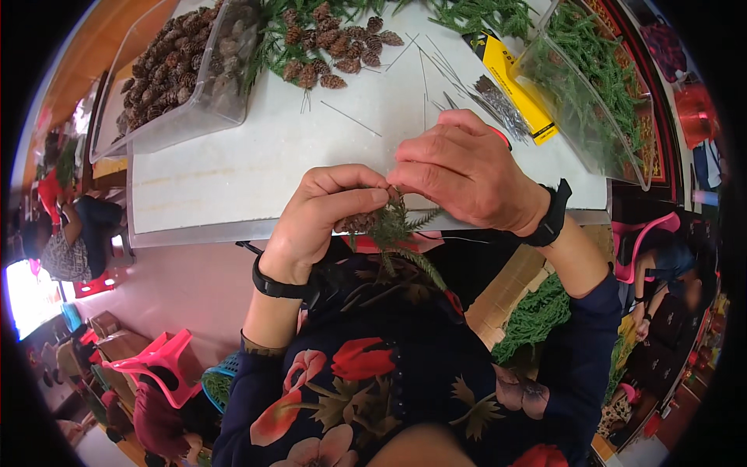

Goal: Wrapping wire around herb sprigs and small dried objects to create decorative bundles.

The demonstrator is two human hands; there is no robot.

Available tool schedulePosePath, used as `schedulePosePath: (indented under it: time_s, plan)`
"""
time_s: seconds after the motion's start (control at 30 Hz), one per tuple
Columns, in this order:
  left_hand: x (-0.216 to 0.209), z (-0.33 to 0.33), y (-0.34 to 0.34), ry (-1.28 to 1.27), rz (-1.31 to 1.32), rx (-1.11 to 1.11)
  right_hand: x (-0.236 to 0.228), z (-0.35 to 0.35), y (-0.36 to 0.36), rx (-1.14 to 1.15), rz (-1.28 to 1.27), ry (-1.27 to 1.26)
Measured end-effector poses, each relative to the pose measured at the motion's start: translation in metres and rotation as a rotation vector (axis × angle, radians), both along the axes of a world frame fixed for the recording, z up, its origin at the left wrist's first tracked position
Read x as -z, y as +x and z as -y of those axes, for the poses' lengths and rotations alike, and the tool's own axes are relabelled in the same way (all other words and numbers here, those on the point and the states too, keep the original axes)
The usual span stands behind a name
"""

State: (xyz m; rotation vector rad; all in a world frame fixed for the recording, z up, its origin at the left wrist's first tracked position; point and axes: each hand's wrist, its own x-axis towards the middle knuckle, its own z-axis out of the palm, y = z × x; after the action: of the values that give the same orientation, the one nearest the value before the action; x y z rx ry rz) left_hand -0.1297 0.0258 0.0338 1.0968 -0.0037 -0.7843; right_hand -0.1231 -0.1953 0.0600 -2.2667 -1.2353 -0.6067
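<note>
Above the table's near edge, my left hand (315, 210) is closed round a brown pine cone (359, 223) with a green artificial fir sprig (397, 227) against it. My right hand (471, 171) pinches at the top of this bundle, its fingertips meeting those of the left; what exactly lies between them is too small to make out. Past my right hand, a bit of red (502, 138) and a dark metal tip (450, 100) show, partly hidden by the hand. Loose thin wires (350, 118) lie on the white tabletop (202, 183).
A clear bin of pine cones (175, 66) stands far left; another of green sprigs (595, 86) stands far right. Loose cones (338, 43) lie between. A yellow card package (510, 86) has short wires beside it. Greenery (537, 315) fills a box by my right elbow. Other people sit nearby.
</note>
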Motion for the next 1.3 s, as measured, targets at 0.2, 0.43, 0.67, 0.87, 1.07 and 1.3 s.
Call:
schedulePosePath:
  time_s: [0.2, 0.43, 0.67, 0.87, 1.07, 1.3]
  plan:
    - [-0.004, 0.009, -0.009, 0.169, 0.134, 0.02, -0.016, -0.001, 0.002, -0.05, -0.019, -0.195]
    - [-0.009, 0.016, -0.017, 0.454, 0.68, -0.063, -0.01, -0.001, 0.005, 0.141, -0.763, 0.043]
    - [-0.005, 0.01, -0.016, 0.364, 0.475, -0.064, -0.008, 0.0, -0.011, 0.124, -0.556, 0.147]
    - [-0.007, 0.011, -0.012, -0.049, -0.032, -0.013, -0.001, 0.007, -0.007, -0.008, 0.044, -0.032]
    - [-0.003, 0.003, -0.007, -0.161, -0.184, 0.06, -0.012, 0.007, -0.002, -0.079, 0.198, -0.085]
    - [-0.008, 0.004, -0.007, -0.155, -0.171, 0.026, -0.014, 0.0, 0.002, -0.093, 0.242, -0.176]
